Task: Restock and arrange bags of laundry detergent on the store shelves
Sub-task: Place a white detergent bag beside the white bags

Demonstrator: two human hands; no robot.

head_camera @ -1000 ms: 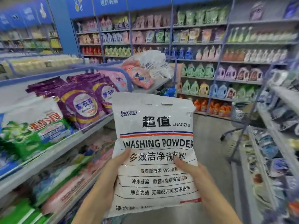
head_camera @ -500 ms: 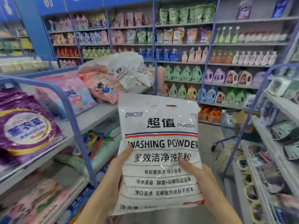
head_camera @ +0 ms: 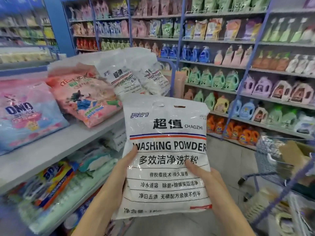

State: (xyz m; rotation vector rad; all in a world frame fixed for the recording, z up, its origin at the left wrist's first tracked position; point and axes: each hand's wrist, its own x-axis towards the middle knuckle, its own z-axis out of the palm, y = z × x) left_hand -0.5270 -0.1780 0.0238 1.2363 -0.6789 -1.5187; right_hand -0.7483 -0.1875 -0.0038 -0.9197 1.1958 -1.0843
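Observation:
I hold a white washing powder bag point(head_camera: 166, 133) upright in front of me, its printed face toward me. My left hand point(head_camera: 121, 166) grips its lower left side with the thumb on the front. My right hand point(head_camera: 207, 178) grips the lower right side the same way. Ahead on the left shelf point(head_camera: 56, 145), two matching white bags point(head_camera: 134, 74) lean at the far end, behind a pink bag point(head_camera: 85, 97). A pink and blue OMO bag point(head_camera: 25, 114) lies nearer on the same shelf.
Below the left shelf, a lower tier holds green and colourful bags point(head_camera: 64, 183). Across the aisle, tall shelves point(head_camera: 221, 41) carry detergent bottles and pouches. A blue wire cart point(head_camera: 279, 160) with a cardboard box stands at the right. Grey floor point(head_camera: 226, 160) runs ahead.
I have walked forward along the aisle; the purple bags have passed out of view on the left and the white bags on the shelf are closer. My grip on the bag is unchanged.

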